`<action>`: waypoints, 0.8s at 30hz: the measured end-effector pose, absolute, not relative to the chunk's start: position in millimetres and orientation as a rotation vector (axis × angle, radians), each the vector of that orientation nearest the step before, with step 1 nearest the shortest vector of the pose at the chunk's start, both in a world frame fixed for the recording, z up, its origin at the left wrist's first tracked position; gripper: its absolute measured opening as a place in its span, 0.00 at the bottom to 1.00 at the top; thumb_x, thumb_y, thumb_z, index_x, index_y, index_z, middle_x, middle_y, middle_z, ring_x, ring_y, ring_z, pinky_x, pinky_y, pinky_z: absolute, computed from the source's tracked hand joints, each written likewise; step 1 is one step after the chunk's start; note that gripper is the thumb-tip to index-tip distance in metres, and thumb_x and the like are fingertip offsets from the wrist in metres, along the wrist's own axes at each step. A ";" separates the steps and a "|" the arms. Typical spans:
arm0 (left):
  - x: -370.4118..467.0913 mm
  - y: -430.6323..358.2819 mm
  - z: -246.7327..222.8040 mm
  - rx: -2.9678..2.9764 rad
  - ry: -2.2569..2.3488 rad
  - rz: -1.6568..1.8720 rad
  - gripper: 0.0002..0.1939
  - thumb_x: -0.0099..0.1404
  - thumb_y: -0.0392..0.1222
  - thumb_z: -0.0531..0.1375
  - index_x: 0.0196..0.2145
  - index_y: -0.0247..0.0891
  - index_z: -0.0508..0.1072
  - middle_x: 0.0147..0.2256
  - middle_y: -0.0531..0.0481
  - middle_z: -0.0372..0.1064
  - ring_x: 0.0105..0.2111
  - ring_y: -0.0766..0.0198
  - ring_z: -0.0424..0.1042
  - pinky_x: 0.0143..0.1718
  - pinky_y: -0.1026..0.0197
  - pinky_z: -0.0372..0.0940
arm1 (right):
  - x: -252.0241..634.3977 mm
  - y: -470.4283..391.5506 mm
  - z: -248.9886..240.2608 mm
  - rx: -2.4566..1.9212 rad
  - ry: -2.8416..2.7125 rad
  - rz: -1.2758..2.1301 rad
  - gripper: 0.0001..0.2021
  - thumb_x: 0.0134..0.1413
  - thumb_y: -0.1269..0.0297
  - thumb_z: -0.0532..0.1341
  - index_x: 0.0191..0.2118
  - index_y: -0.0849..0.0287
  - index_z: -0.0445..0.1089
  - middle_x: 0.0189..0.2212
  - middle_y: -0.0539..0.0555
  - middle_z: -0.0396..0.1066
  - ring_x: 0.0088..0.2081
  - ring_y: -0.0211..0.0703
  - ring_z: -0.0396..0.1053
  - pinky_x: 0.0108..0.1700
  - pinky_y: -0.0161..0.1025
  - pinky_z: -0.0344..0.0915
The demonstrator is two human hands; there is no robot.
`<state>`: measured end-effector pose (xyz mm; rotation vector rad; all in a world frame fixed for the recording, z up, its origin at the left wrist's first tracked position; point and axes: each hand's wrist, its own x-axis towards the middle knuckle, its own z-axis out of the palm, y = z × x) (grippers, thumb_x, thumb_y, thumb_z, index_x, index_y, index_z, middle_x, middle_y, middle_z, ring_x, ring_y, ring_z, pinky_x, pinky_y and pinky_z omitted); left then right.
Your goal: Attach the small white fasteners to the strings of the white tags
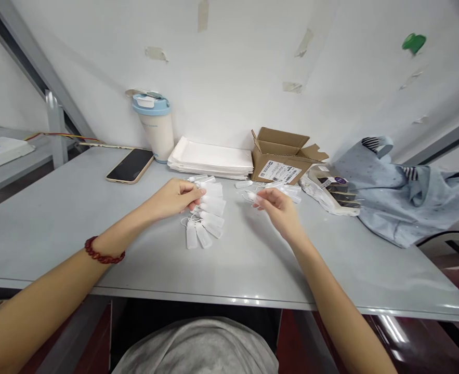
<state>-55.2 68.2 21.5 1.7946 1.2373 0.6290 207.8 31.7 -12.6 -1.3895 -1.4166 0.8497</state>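
Observation:
My left hand point(176, 198), with a red bead bracelet on its wrist, is closed in a pinch at the end of a translucent plastic tag point(214, 189). Below its fingers, several more such tags point(212, 228) with thin white string loops lie fanned out on the table. To the right, my right hand point(278, 208) pinches a small tag with a white loop point(249, 196), just above the table. Its fingers hide part of that tag. Behind this hand, a loose group of tags point(291, 192) lies in front of an open cardboard box point(278, 158).
Against the wall stand a blue-lidded cup point(157, 127) and a stack of white envelopes point(213, 158). A phone point(130, 166) lies on the grey table point(143, 265) at the left. At the right are an opened white packet point(334, 192) and a light blue cloth point(401, 192).

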 end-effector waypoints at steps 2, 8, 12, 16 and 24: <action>-52.9 64.9 21.3 1.803 1.180 0.630 0.16 0.63 0.49 0.56 0.24 0.34 0.70 0.20 0.54 0.64 0.17 0.73 0.57 0.20 0.67 0.54 | 207.3 28.1 -5.7 -1.264 -1.322 1.013 0.09 0.49 0.60 0.62 0.36 0.58 0.67 0.29 0.51 0.72 0.30 0.40 0.69 0.38 0.41 0.64; -44.0 54.4 18.9 1.797 0.983 0.566 0.14 0.66 0.46 0.52 0.37 0.34 0.72 0.26 0.52 0.68 0.19 0.72 0.61 0.22 0.66 0.56 | 201.8 19.6 1.3 -1.099 -1.321 1.240 0.08 0.52 0.62 0.62 0.38 0.57 0.69 0.31 0.50 0.74 0.29 0.37 0.67 0.39 0.40 0.62; -40.1 49.0 16.5 1.846 0.903 0.541 0.16 0.67 0.50 0.53 0.40 0.34 0.72 0.27 0.53 0.68 0.20 0.72 0.62 0.23 0.66 0.58 | 198.1 15.9 1.9 -1.094 -1.366 1.284 0.08 0.52 0.61 0.63 0.38 0.56 0.69 0.32 0.52 0.74 0.29 0.36 0.65 0.39 0.40 0.62; -37.6 45.5 16.3 1.857 0.899 0.522 0.15 0.66 0.49 0.55 0.39 0.35 0.73 0.24 0.55 0.67 0.21 0.72 0.62 0.25 0.67 0.59 | 194.7 13.4 2.5 -1.092 -1.400 1.310 0.07 0.53 0.63 0.62 0.38 0.56 0.69 0.31 0.50 0.73 0.29 0.35 0.65 0.38 0.39 0.62; -35.0 41.4 19.9 1.850 0.919 0.535 0.13 0.65 0.46 0.56 0.32 0.34 0.74 0.23 0.55 0.67 0.20 0.73 0.60 0.22 0.69 0.56 | 190.8 11.0 3.1 -1.101 -1.438 1.321 0.06 0.53 0.64 0.61 0.38 0.56 0.69 0.30 0.49 0.72 0.28 0.35 0.64 0.38 0.38 0.61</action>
